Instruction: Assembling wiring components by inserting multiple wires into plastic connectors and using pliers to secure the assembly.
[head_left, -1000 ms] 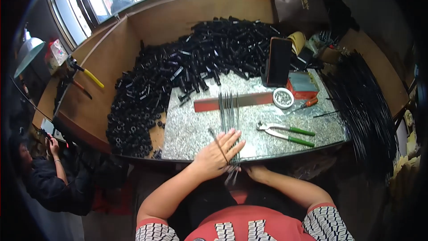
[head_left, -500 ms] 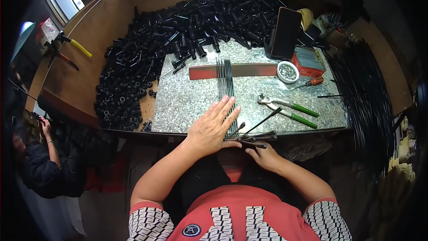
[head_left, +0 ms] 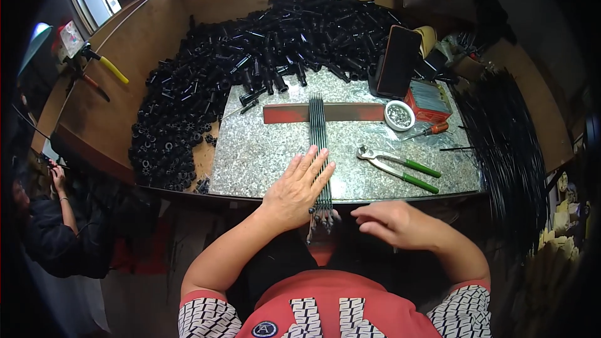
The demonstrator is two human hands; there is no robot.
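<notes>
Thin dark metal rods point(head_left: 317, 128) lie before my remote camera in a tight, straight bundle over the middle of the speckled tabletop point(head_left: 256, 156), their near ends clustered just past its front edge. Half a second earlier, I saw several rod ends splayed to the right between the two hands; now they are drawn in with the rest, and the bundle's spread across the red-and-brown flat strip point(head_left: 285, 114) has narrowed. My right hand point(head_left: 404, 222) has moved off to the right and stands apart from the rods, near the front edge, its fingers half bent and pointing left, the thumb parted below them in a loose, unclasped grip. My left hand point(head_left: 294, 189) stays palm down on the rods at the front edge, fingers straight and aimed at the far edge; I cannot tell whether the thumb completes its grip from beneath. Toward the right edge lie green-handled end-cutting pliers point(head_left: 422, 168), an orange-handled screwdriver point(head_left: 436, 129) and a white bowl point(head_left: 400, 129) of small metal pieces, while black tubular parts point(head_left: 282, 50) heap along the far and left edges.
</notes>
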